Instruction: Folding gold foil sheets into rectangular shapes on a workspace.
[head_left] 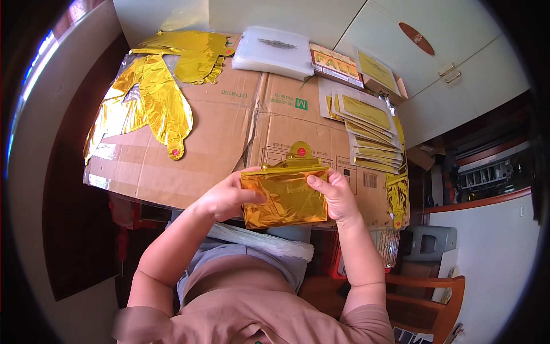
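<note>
Both of my hands hold a gold foil balloon [289, 198], folded flat into a rectangle, just above the near edge of the cardboard. My left hand [229, 196] is closed on its left side, the thumb lying across the front. On the right edge, my right hand [338, 195] pinches it with the thumb in front and the fingers behind. A rounded tab with a red dot [301, 152] sticks up from its top edge. Flat, unfolded gold foil balloons [166, 103] lie on the left part of the cardboard, some overlapping.
Flattened cardboard [220, 132] covers the table. At the back stand a stack of clear plastic bags [269, 54] and a printed box [336, 64]. Several packed gold foil pieces [369, 137] form an overlapping row on the right. A wooden chair [452, 298] stands at lower right.
</note>
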`<state>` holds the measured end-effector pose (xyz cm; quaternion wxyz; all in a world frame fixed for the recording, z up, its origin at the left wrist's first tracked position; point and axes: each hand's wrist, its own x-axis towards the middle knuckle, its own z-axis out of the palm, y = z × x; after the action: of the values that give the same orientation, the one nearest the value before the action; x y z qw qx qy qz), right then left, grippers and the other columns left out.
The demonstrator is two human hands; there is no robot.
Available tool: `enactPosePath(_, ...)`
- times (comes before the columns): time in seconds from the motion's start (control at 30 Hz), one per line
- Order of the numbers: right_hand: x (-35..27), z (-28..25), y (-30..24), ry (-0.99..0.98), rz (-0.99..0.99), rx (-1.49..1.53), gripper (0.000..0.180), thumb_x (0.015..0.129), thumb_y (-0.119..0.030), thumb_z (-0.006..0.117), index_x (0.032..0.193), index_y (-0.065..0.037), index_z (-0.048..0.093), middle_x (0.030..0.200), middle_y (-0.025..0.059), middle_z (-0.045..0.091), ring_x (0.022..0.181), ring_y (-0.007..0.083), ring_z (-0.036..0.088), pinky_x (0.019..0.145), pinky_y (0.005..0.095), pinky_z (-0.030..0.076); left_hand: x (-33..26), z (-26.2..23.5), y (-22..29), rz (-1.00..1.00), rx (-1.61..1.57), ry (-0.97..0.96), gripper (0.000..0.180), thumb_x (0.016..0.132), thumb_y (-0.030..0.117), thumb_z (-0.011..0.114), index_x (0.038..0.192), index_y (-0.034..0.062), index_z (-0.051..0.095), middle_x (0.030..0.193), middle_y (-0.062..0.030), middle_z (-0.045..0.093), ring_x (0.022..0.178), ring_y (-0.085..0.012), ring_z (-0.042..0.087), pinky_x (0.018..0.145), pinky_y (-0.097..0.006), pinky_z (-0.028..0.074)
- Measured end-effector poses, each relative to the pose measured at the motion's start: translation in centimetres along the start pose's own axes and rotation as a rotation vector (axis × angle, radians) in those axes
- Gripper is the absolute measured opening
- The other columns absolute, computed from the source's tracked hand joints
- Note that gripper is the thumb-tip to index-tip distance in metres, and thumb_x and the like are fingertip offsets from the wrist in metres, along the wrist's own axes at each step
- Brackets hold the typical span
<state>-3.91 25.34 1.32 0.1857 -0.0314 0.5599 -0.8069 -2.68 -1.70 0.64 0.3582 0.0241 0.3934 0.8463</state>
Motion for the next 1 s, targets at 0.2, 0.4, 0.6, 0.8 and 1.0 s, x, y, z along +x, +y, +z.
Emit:
enactPosePath(0.2, -0.7, 0.9, 0.5, 0.025, -0.088, -0.057, 0.023, 0.096, -0.011, 0.072, 0.117, -0.001, 0.069, 0.112, 0.0032, 0.072, 0.101, 0.0084, 0.063, 0.095, 0.0272, 0.050, 0.1, -0.7, -1.5, 0.012, 0.001, 0.133, 0.044, 0.092, -0.008, 0.057, 0.135, -0.0018, 0.058, 0.126, -0.0131, 0.068, 0.115, -0.0213, 0.066, 0.100, -0.038, 0.054)
enactPosePath(0.4, -1.4, 0.5, 0.6, 0.055, -0.142, -0.114, 0.024, 0.097, -0.017, 0.072, 0.115, -0.002, 0.069, 0.111, 0.0028, 0.073, 0.099, 0.0080, 0.063, 0.092, 0.0252, 0.049, -0.3, 0.1, -0.8, 0.116, 0.147, 0.065, 0.039, 0.092, -0.006, 0.059, 0.130, -0.0022, 0.061, 0.121, -0.0115, 0.070, 0.108, -0.0194, 0.068, 0.095, -0.034, 0.054)
enactPosePath(0.6, -2.5, 1.6, 0.5, 0.042, -0.169, -0.109, 0.025, 0.098, -0.018, 0.072, 0.116, -0.002, 0.070, 0.107, 0.0023, 0.073, 0.096, 0.0073, 0.063, 0.090, 0.0245, 0.049, -0.9, 0.9, -0.7, 0.130, 0.150, 0.130, 0.027, 0.096, 0.009, 0.069, 0.120, -0.0015, 0.067, 0.106, -0.0055, 0.072, 0.095, -0.0118, 0.067, 0.085, -0.029, 0.055)
enactPosePath(0.8, -3.2, 1.3, 0.2, 0.003, -0.074, -0.087, 0.023, 0.098, -0.015, 0.070, 0.116, 0.000, 0.070, 0.107, 0.0024, 0.073, 0.095, 0.0072, 0.063, 0.089, 0.0233, 0.049, -0.9, 0.7, -1.0, 0.162, 0.304, 0.203, 0.021, 0.098, 0.015, 0.070, 0.111, -0.0012, 0.071, 0.095, -0.0021, 0.073, 0.085, -0.0077, 0.066, 0.076, -0.026, 0.054)
enactPosePath(1.0, -2.9, 0.9, 0.7, 0.003, -0.063, -0.078, 0.023, 0.099, -0.016, 0.069, 0.116, 0.000, 0.069, 0.109, 0.0026, 0.072, 0.095, 0.0067, 0.063, 0.089, 0.0235, 0.049, -0.7, 0.1, -0.7, -0.001, 0.228, 0.175, 0.028, 0.098, 0.012, 0.068, 0.123, -0.0005, 0.066, 0.106, -0.0057, 0.073, 0.093, -0.0121, 0.069, 0.083, -0.029, 0.057)
